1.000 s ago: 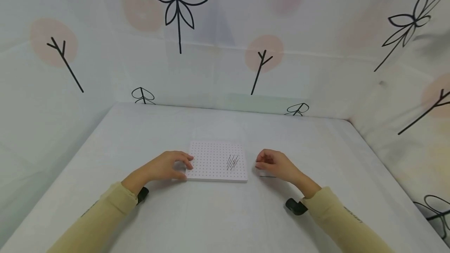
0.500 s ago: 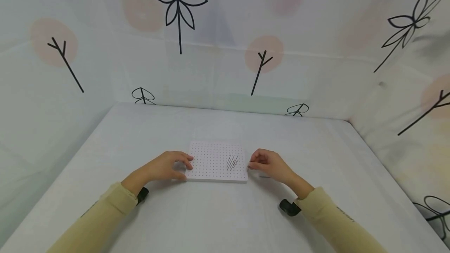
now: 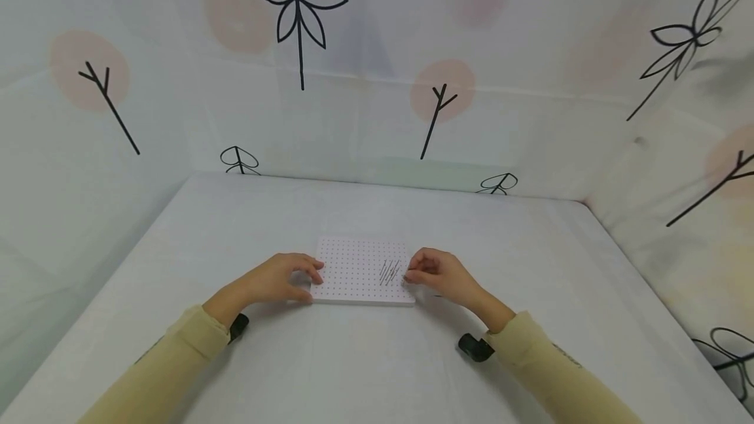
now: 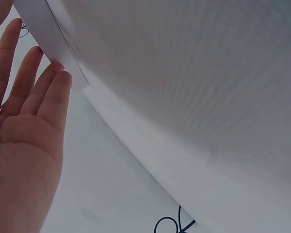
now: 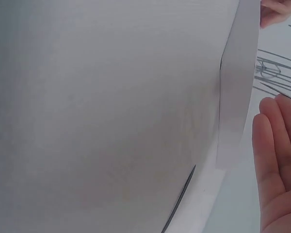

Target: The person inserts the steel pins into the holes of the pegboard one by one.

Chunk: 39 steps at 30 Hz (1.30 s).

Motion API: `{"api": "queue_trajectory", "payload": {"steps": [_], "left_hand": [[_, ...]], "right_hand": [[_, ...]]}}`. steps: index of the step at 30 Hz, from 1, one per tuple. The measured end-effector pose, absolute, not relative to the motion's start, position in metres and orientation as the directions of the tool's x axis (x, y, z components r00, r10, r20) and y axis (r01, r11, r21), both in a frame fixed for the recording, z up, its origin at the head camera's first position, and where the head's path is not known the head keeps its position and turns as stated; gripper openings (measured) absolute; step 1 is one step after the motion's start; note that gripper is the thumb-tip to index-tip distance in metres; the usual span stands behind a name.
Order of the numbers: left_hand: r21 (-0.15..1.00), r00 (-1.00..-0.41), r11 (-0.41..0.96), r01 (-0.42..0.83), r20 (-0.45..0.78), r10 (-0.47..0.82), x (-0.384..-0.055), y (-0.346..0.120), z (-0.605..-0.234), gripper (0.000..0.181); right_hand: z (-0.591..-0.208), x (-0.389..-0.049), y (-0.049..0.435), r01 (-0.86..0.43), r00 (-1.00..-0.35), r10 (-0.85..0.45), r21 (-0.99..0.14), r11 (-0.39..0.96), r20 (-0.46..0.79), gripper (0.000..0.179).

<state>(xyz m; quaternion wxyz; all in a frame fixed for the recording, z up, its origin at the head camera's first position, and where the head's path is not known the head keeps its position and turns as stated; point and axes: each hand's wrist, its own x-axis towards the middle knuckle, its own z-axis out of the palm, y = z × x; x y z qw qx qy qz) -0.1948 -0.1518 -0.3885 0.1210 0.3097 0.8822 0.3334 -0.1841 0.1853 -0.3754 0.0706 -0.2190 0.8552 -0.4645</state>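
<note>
A white board (image 3: 347, 273) with a grid of small holes lies flat on the table. Several thin metal needles (image 3: 389, 272) stand up at its right part, some leaning. At the board's left edge my left hand (image 3: 279, 278) rests, fingers spread and touching its side, as the left wrist view also shows. My right hand (image 3: 443, 275) is over the board's right edge, thumb and forefinger together. It pinches a pointed needle (image 5: 274, 91), whose tip shows beyond the fingers in the right wrist view. Another needle (image 5: 179, 199) lies on the table right of the board, partly hidden by the right hand in the head view.
A white cloth covers the table (image 3: 341, 365). Patterned fabric walls (image 3: 365, 116) close it in at the back and on both sides. Each wrist carries a small black camera, such as the right wrist camera (image 3: 474, 347).
My right hand has moved left from the table beside the board to its right edge, the needle in its fingertips. The left hand and the board have stayed put.
</note>
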Motion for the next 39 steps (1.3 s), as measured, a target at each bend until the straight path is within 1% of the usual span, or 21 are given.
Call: {"api": "queue_trajectory", "payload": {"steps": [4, 7, 11, 17, 26, 39], "left_hand": [[0.661, -0.781, 0.591, 0.463, -0.012, 0.625, -0.195, -0.152, -0.389, 0.022], [0.655, -0.779, 0.592, 0.47, -0.009, 0.627, -0.196, -0.153, -0.391, 0.022], [0.653, -0.776, 0.59, 0.475, -0.006, 0.631, -0.198, -0.153, -0.392, 0.022], [0.659, -0.776, 0.587, 0.47, -0.007, 0.63, -0.198, -0.153, -0.391, 0.022], [0.658, -0.778, 0.589, 0.47, -0.006, 0.628, -0.197, -0.152, -0.39, 0.023], [0.664, -0.777, 0.585, 0.466, -0.01, 0.63, -0.197, -0.153, -0.389, 0.023]], "right_hand": [[-0.377, -0.185, 0.182, -0.325, -0.886, -0.455, -0.823, 0.467, 0.092, 0.008], [-0.389, -0.192, 0.184, -0.33, -0.88, -0.465, -0.827, 0.455, 0.095, 0.01], [-0.39, -0.192, 0.182, -0.342, -0.877, -0.47, -0.819, 0.461, 0.102, 0.01], [-0.392, -0.193, 0.18, -0.331, -0.889, -0.448, -0.812, 0.481, 0.097, 0.011], [-0.392, -0.194, 0.176, -0.313, -0.889, -0.451, -0.824, 0.473, 0.08, 0.011], [-0.391, -0.192, 0.171, -0.314, -0.888, -0.454, -0.811, 0.493, 0.069, 0.005]]}}
